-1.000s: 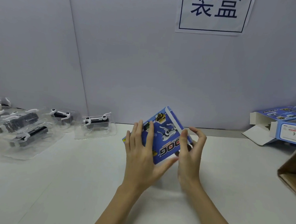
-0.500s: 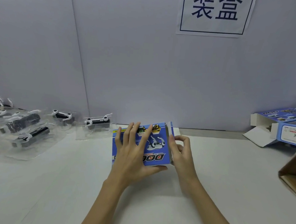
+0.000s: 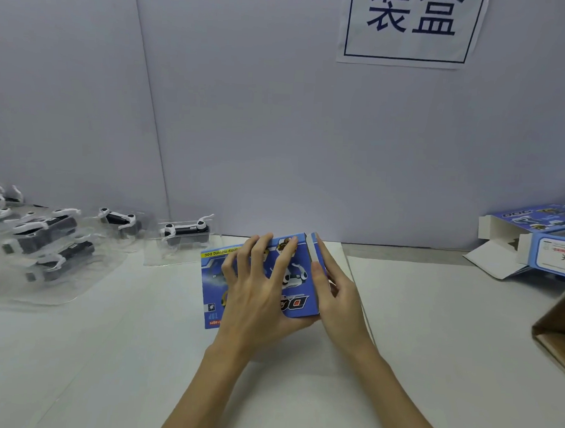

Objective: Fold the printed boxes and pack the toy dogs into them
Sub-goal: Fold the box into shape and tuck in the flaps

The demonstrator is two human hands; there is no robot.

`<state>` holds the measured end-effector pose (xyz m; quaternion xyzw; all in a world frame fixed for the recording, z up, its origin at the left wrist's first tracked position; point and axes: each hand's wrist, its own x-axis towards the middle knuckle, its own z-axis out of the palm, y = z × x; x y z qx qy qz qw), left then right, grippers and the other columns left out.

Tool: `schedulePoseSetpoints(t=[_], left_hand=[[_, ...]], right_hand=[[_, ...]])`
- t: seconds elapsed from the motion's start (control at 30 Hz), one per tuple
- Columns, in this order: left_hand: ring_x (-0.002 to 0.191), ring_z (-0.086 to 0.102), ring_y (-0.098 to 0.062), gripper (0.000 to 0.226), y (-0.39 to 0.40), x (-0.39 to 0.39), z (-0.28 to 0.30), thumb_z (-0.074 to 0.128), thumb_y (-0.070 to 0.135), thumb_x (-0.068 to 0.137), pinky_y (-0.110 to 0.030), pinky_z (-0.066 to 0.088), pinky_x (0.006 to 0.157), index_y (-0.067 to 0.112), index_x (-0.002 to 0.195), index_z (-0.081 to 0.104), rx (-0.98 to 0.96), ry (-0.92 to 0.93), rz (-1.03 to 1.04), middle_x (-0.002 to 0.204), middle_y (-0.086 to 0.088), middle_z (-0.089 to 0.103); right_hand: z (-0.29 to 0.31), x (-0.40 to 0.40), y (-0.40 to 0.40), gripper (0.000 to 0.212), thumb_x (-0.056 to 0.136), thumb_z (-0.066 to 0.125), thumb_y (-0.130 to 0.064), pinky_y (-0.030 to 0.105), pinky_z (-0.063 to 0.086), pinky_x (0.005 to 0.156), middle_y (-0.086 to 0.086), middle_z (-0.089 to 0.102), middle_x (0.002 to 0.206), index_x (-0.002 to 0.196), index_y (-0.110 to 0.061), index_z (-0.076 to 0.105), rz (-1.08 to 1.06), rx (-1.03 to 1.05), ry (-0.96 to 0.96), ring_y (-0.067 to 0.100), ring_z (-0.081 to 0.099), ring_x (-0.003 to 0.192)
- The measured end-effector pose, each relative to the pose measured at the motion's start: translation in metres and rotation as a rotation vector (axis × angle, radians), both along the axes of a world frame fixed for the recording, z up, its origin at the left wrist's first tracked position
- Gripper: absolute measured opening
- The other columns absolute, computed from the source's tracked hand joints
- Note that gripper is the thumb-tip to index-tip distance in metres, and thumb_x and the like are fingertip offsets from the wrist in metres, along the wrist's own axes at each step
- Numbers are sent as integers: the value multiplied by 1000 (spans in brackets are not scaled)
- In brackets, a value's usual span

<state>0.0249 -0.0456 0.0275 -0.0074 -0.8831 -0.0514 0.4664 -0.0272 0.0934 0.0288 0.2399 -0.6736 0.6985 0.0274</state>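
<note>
Blue printed box lying on the white bench. Left hand rests flat on its top face, fingers spread and straight. Right hand presses straight fingers against the box's right side. Toy dogs in clear trays lie well left of the left hand; more boxes far right of the right hand.

one head-worn wide-angle view — it looks forward and down across the white table toward the grey wall, with the forearms entering from the bottom edge, close below the lens — no second view shares the scene.
</note>
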Motion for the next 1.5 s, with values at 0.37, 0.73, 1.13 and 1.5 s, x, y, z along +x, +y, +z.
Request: schedulePoseSetpoints(t=[0.37, 0.73, 1.13, 1.5], left_hand=[[146, 38, -42, 77, -3, 0, -3, 59, 83, 78, -59, 27, 110, 48, 146, 49, -81, -15, -40, 155, -22, 42], [148, 35, -43, 78, -1, 1, -4, 67, 79, 74, -60, 26, 112, 46, 142, 50, -58, -59, -36, 158, -21, 39], [146, 37, -43, 84, -2, 0, -1, 75, 77, 68, -59, 28, 110, 45, 142, 49, -39, -60, -33, 157, -20, 40], [148, 35, -42, 87, 2, 0, -3, 72, 77, 69, -62, 30, 112, 47, 145, 43, -24, -68, -65, 159, -20, 40]], right_hand=[[4, 1, 6, 61, 94, 52, -40, 49, 65, 81, 1, 67, 135, 153, -33, 45, 25, 12, 24, 16, 73, 110], [1, -4, 8, 55, 94, 53, -41, 36, 65, 76, 1, 65, 136, 148, -42, 47, 68, 32, 42, 16, 72, 112], [-2, 0, 0, 51, 104, 37, -45, 34, 62, 88, -2, 53, 139, 153, -56, 31, 171, 51, 32, 6, 62, 125], [-6, 5, -7, 49, 107, 33, -41, 41, 61, 95, 1, 52, 147, 156, -46, 35, 142, -85, -45, 14, 62, 129]])
